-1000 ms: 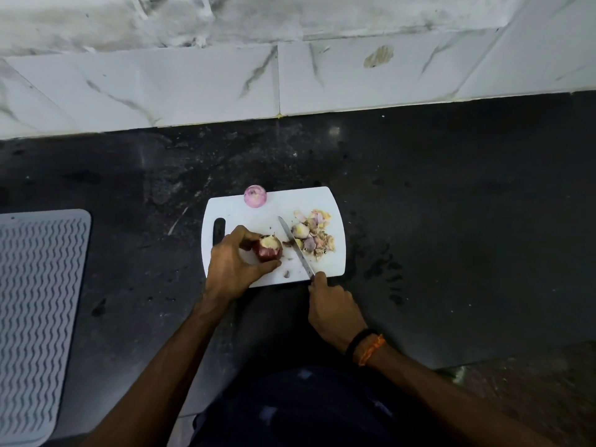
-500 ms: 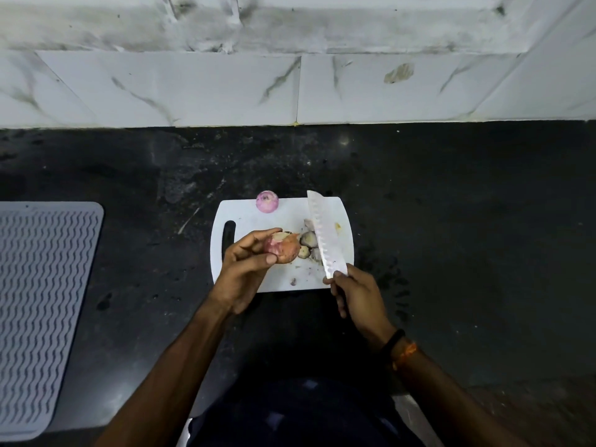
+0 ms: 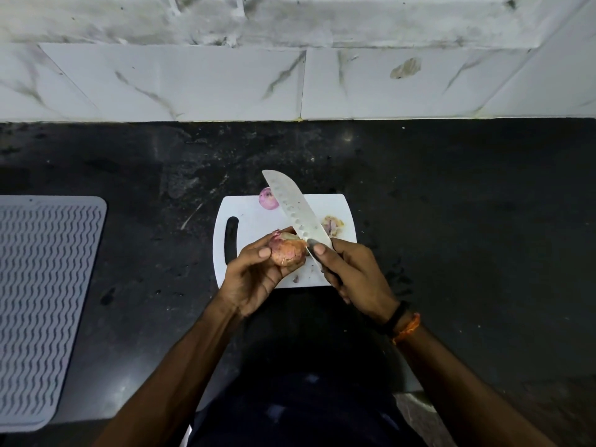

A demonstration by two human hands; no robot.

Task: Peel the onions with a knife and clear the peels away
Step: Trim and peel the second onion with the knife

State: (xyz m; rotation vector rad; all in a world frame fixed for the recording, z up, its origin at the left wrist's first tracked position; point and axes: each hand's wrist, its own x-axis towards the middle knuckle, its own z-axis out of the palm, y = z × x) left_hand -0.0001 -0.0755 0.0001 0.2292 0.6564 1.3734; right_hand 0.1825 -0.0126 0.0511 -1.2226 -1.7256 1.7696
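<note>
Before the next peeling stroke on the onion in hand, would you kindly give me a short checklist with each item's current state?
1. Left hand grips the unpeeled onion firmly: ok.
2. Right hand holds the knife by its handle: ok.
3. Blade edge sits against the onion's skin: cannot tell, though they meet near the blade's heel.
4. Left fingertips out of the blade's path: cannot tell.
5. Cutting board lies below to catch peel: ok.
6. Peeled onion and peel pile sit away from the hands: ok.
</note>
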